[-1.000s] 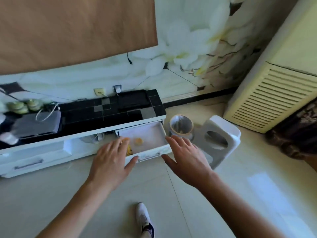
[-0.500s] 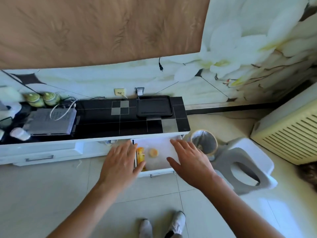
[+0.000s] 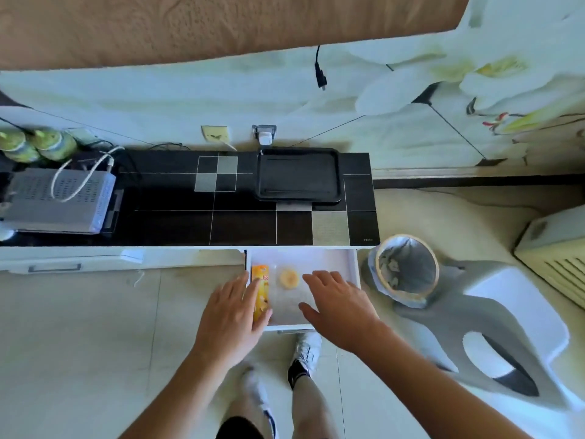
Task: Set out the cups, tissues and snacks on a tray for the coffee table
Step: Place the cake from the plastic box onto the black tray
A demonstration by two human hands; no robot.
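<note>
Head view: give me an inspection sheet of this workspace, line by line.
Surface: black tiled cabinet top; white drawer pulled open below it.
Job's things: black tray empty on the cabinet top; yellow snack packet and round wrapped snack in the drawer. Cups, tissues: nothing seen.
Clutter: grey set-top box, green jars.
Hands: left hand open, fingers over the packet; right hand open over the drawer.
Cables: white cable looped on the box; black plug hanging on the wall.
Surroundings: lined waste bin, white stool, tiled floor.
</note>
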